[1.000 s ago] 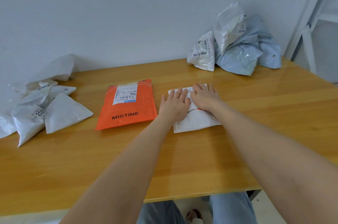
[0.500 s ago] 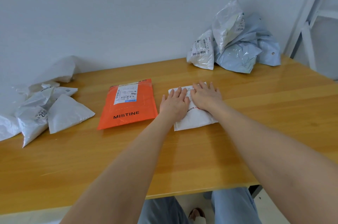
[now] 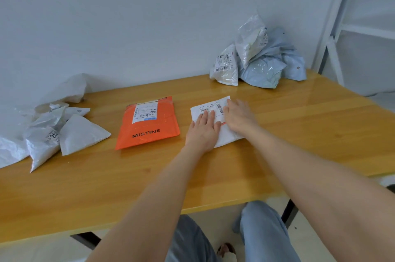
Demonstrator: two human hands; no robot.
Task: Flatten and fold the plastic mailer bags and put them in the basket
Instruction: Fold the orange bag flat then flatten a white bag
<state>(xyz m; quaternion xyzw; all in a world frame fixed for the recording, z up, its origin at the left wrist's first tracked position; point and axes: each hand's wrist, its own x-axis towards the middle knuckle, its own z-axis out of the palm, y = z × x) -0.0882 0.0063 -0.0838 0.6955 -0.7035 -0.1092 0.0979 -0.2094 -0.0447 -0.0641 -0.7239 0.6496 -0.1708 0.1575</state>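
My left hand [image 3: 203, 131] and right hand [image 3: 239, 118] press flat-fingered on the white mailer [image 3: 213, 106], right of the orange mailer [image 3: 147, 124]; slick plastic may slide or puff up.

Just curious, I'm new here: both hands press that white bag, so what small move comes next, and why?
Probably fold it over: the white plastic mailer bag looks flat on the wooden table under the left hand and right hand.

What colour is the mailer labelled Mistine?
Orange mailer, with black lettering, clearest in the head view.
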